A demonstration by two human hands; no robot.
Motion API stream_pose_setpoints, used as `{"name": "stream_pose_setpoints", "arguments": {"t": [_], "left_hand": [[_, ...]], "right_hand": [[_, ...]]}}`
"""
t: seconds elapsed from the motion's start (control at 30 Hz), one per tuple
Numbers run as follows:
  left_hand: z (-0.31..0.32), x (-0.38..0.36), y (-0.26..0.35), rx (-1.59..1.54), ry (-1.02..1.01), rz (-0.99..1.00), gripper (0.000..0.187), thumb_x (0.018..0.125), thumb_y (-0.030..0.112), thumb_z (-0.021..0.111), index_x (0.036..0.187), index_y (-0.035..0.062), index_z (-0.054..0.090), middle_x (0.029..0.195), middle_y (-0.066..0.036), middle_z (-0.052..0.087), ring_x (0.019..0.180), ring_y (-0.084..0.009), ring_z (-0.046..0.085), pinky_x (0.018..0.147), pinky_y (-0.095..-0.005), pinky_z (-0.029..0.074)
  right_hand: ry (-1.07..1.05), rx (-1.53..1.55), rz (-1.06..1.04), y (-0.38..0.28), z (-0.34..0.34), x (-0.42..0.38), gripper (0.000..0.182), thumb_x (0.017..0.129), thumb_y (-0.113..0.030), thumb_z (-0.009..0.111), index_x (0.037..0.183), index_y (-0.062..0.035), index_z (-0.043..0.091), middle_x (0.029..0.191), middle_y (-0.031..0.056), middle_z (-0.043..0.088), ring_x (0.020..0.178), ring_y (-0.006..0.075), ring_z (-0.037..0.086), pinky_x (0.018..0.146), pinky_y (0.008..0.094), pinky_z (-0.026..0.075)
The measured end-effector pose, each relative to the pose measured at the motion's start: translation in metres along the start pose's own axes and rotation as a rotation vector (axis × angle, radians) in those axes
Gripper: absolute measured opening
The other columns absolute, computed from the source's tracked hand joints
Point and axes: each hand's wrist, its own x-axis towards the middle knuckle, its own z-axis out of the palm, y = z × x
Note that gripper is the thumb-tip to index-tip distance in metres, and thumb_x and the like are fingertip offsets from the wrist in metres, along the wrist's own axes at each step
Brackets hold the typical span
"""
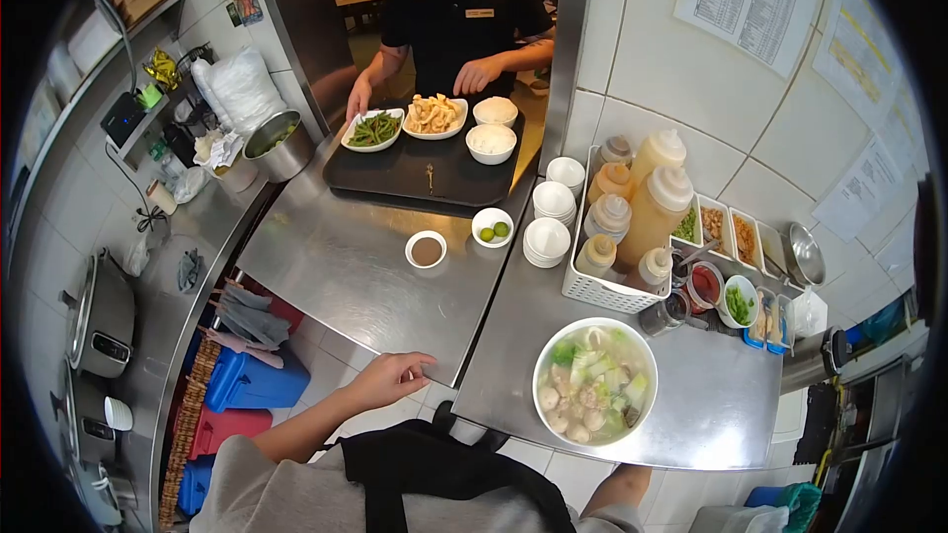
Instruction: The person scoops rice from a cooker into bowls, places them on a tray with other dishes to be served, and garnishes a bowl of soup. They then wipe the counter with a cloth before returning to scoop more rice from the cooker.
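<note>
My left hand [393,381] hovers by the near edge of the steel counter [360,281], empty, its fingers loosely bent and apart. Of my right arm only the forearm [620,490] shows, below the counter's front edge; the hand is hidden. Above that forearm stands a large white bowl of soup [595,381] with meatballs and leafy greens. Farther off lie a small bowl of brown sauce [427,251] and a small bowl of green citrus [492,228]. Across the pass, a co-worker's hands [478,75] are at a black tray [425,176] with green beans [375,129], a fried dish [434,115] and rice bowls [491,143].
A white basket of squeeze bottles [614,292] stands beside stacked small bowls [546,241]. Trays of toppings [716,220] line the right wall. At left are a steel pot [279,146], rice cookers [104,321] and a blue bin [259,382] under the counter.
</note>
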Motion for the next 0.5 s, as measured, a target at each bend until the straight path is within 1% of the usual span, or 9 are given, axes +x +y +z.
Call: {"name": "stream_pose_setpoints", "arguments": {"t": [0.17,0.23,0.3,0.33,0.37,0.4,0.43,0.5], "left_hand": [[0.0,0.005,-0.007,0.006,-0.02,0.053,0.034,0.08,0.012,0.065,0.113,0.007,0.057,0.076,-0.007,0.062,0.061,-0.0141,0.058,0.057,-0.028,0.047],[-0.002,0.005,-0.009,0.009,-0.026,0.079,0.035,0.08,0.011,0.064,0.114,0.0069,0.057,0.075,-0.006,0.062,0.061,-0.0142,0.057,0.057,-0.0282,0.047],[-0.002,0.006,-0.012,-0.011,-0.047,0.068,0.036,0.08,0.01,0.064,0.115,0.0069,0.057,0.074,-0.005,0.061,0.061,-0.0132,0.056,0.057,-0.0276,0.047],[-0.004,0.009,-0.012,-0.017,-0.072,0.074,0.036,0.08,0.01,0.064,0.115,0.0069,0.057,0.074,-0.005,0.061,0.061,-0.0132,0.056,0.057,-0.0276,0.047],[-0.004,0.004,-0.015,-0.084,-0.086,0.067,0.036,0.08,0.009,0.064,0.115,0.0068,0.057,0.074,-0.005,0.062,0.06,-0.0125,0.056,0.058,-0.0271,0.047],[-0.004,0.004,-0.016,-0.138,-0.07,0.059,0.036,0.08,0.008,0.063,0.115,0.0067,0.057,0.074,-0.004,0.062,0.06,-0.0117,0.055,0.058,-0.0266,0.047],[-0.003,0.003,-0.018,-0.163,-0.073,0.068,0.035,0.08,0.006,0.062,0.115,0.006,0.057,0.075,-0.004,0.063,0.06,-0.0103,0.055,0.058,-0.0254,0.046],[-0.001,0.003,-0.024,-0.201,-0.109,0.098,0.033,0.081,0.008,0.062,0.113,0.0051,0.057,0.074,-0.005,0.063,0.06,-0.0121,0.056,0.058,-0.0262,0.047]], "right_hand": [[0.116,0.053,-0.142,-0.014,0.005,-0.002,0.027,0.082,-0.01,0.05,0.104,0.0048,0.052,0.093,0.0188,0.059,0.076,0.0281,0.059,0.066,0.0385,0.049],[0.181,0.075,-0.239,-0.02,0.0,-0.005,0.027,0.082,-0.01,0.05,0.105,0.005,0.052,0.094,0.0192,0.059,0.077,0.0288,0.059,0.067,0.0391,0.049],[0.277,0.075,-0.387,-0.033,-0.011,-0.015,0.028,0.082,-0.01,0.05,0.105,0.0052,0.052,0.094,0.0196,0.059,0.078,0.0295,0.059,0.068,0.0398,0.049],[0.345,0.067,-0.48,-0.036,-0.025,-0.021,0.028,0.082,-0.01,0.05,0.105,0.0053,0.052,0.095,0.0198,0.059,0.079,0.0298,0.06,0.069,0.0401,0.05],[0.448,-0.003,-0.608,-0.039,-0.053,-0.033,0.028,0.082,-0.01,0.05,0.105,0.0054,0.052,0.095,0.0201,0.059,0.08,0.0302,0.06,0.069,0.0405,0.05],[0.53,-0.115,-0.673,-0.038,-0.076,-0.047,0.028,0.082,-0.01,0.05,0.106,0.0055,0.052,0.095,0.0203,0.059,0.08,0.0305,0.06,0.07,0.0408,0.05],[0.635,-0.425,-0.639,-0.032,-0.108,-0.063,0.037,0.079,-0.009,0.05,0.112,0.0085,0.05,0.106,0.0251,0.056,0.098,0.0378,0.055,0.086,0.0449,0.043],[0.767,-0.528,-0.655,0.0,-0.182,-0.072,0.042,0.076,-0.007,0.051,0.115,0.0088,0.05,0.108,0.024,0.056,0.096,0.0368,0.056,0.084,0.0447,0.046]]}}
